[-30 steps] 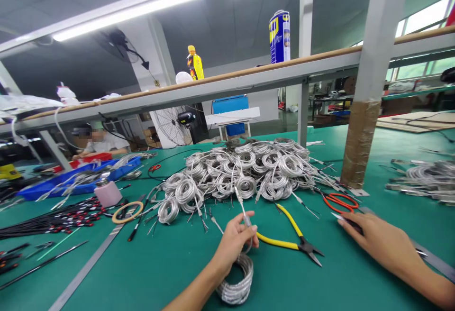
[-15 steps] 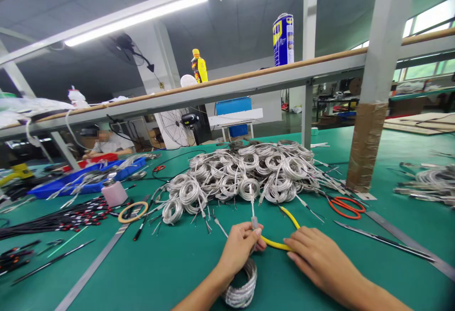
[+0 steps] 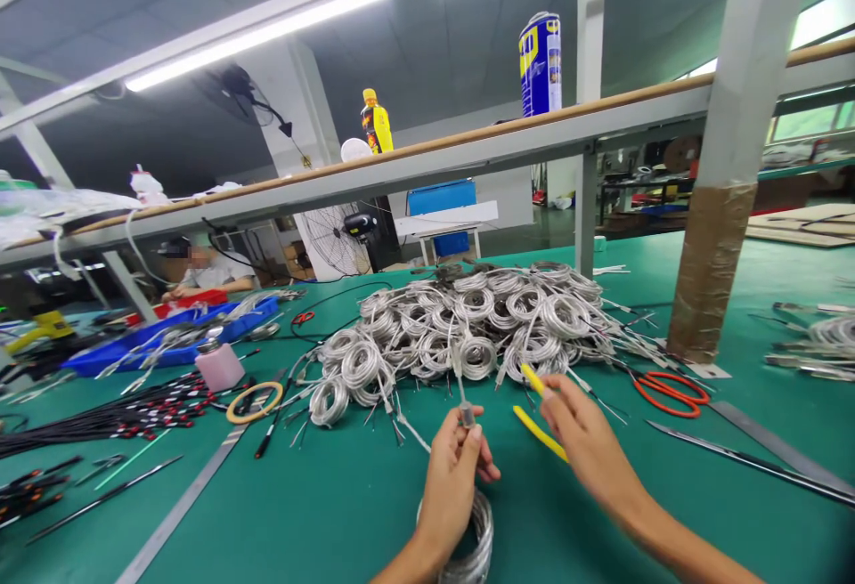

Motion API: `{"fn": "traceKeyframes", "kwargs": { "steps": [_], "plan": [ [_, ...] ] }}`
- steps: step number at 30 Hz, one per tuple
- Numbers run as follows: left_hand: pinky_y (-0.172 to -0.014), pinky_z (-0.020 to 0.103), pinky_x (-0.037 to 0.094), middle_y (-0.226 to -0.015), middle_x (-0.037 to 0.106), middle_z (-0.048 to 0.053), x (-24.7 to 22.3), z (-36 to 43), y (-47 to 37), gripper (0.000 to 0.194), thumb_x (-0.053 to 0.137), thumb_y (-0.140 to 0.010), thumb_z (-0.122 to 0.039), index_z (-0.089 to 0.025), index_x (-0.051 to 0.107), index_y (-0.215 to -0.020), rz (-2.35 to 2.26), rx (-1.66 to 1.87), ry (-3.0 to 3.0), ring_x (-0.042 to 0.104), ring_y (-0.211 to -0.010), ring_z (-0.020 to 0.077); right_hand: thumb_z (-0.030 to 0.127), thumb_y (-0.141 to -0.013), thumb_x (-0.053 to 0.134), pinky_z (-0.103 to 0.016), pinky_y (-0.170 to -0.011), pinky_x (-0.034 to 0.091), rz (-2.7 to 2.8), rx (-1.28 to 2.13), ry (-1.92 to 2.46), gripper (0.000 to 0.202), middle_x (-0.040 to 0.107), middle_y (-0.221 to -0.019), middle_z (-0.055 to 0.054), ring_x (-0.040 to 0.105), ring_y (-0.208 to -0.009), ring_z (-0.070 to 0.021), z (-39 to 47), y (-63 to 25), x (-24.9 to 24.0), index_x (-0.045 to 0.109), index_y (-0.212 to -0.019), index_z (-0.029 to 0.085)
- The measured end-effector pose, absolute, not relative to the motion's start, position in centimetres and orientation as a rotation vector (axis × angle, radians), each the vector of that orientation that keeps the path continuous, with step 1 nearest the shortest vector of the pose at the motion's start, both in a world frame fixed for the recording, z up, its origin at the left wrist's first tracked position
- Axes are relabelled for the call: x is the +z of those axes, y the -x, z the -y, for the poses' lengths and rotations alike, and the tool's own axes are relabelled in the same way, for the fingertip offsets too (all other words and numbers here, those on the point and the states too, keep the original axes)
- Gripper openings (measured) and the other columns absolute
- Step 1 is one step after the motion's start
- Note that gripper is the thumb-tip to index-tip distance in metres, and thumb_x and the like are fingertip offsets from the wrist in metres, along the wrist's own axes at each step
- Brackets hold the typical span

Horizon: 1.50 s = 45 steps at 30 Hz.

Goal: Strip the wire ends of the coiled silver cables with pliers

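My left hand (image 3: 458, 473) pinches a clear-sheathed cable (image 3: 466, 413) near a thick translucent grey end piece, with a thinner pale end pointing up toward the pile. A coil of the clear cable (image 3: 482, 539) hangs or lies under this hand. My right hand (image 3: 582, 437), its fingers closed, grips one of two curved yellow handles (image 3: 540, 433) of a tool; the other end of the tool is hidden behind the hand. Just beyond both hands is a large heap of coiled clear cables (image 3: 477, 357) with bare wire ends.
Right: orange-handled scissors (image 3: 671, 394), a pointed metal tool (image 3: 748, 458) and a steel ruler (image 3: 781, 442). Left: a tape roll (image 3: 255, 403), a pink bottle (image 3: 219, 364), black cables (image 3: 100, 419) and a blue tray (image 3: 107, 357). A shelf post (image 3: 712, 272) stands right; a co-worker (image 3: 214, 268) sits beyond.
My right hand has lifted away from the left and taken up one yellow handle, so the handles stand apart differently. My left hand has turned more upright, still holding the cable. The view has shifted slightly.
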<state>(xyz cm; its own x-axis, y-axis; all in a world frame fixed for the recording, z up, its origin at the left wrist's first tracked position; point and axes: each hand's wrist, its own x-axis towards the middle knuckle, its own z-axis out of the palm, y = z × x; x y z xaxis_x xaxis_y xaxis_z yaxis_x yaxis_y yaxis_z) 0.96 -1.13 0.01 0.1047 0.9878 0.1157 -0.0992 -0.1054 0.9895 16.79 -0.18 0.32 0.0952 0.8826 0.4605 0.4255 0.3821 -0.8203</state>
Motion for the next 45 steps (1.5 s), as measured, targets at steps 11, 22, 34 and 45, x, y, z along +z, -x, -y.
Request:
{"fn": "traceKeyframes", "kwargs": {
  "steps": [11, 22, 34, 45],
  "plan": [
    [-0.043, 0.019, 0.025, -0.055, 0.045, -0.005, -0.5, -0.6, -0.2, 0.04, 0.055, -0.072, -0.044, -0.012, 0.053, -0.097, -1.059, 1.141, -1.294, 0.035, -0.042, 0.0062, 0.03, -0.088, 0.034, -0.021, -0.049, 0.034, 1.792, 0.238, 0.977, 0.023, 0.056, -0.06, 0.001, 0.049, -0.049, -0.0115, -1.0, -14.1, -1.0, 0.053, -0.09, 0.017],
    [-0.045, 0.019, 0.026, -0.052, 0.042, -0.006, -0.6, -1.1, -0.2, 0.036, 0.057, -0.069, -0.033, -0.012, 0.053, -0.097, -1.048, 1.09, -1.184, 0.033, -0.044, 0.0057, 0.027, -0.09, 0.037, -0.024, -0.071, 0.04, 1.955, 0.629, 0.785, 0.018, 0.061, -0.084, 0.0, 0.056, -0.076, -0.0131, -0.3, -13.9, -1.9, 0.052, -0.1, 0.023],
    [-0.044, 0.019, 0.027, -0.057, 0.049, -0.002, -0.6, -1.0, -0.1, 0.029, 0.056, -0.073, -0.041, -0.012, 0.054, -0.08, -1.05, 1.064, -1.3, 0.038, -0.044, 0.006, 0.039, -0.079, 0.051, -0.023, -0.054, 0.036, 1.567, 1.143, 0.902, 0.04, 0.05, -0.063, 0.002, 0.046, -0.057, -0.0118, -2.5, -13.9, -2.0, 0.052, -0.109, 0.012],
    [-0.044, 0.019, 0.027, -0.055, 0.05, -0.001, -0.4, -1.0, -0.3, 0.028, 0.054, -0.075, -0.038, -0.01, 0.057, -0.072, -1.064, 1.017, -1.365, 0.036, -0.044, 0.0056, 0.038, -0.082, 0.047, -0.025, -0.056, 0.042, 1.751, 0.814, 1.024, 0.036, 0.061, -0.067, -0.002, 0.054, -0.06, -0.0152, -2.6, -14.4, -2.3, 0.058, -0.108, 0.016]
  ]
}}
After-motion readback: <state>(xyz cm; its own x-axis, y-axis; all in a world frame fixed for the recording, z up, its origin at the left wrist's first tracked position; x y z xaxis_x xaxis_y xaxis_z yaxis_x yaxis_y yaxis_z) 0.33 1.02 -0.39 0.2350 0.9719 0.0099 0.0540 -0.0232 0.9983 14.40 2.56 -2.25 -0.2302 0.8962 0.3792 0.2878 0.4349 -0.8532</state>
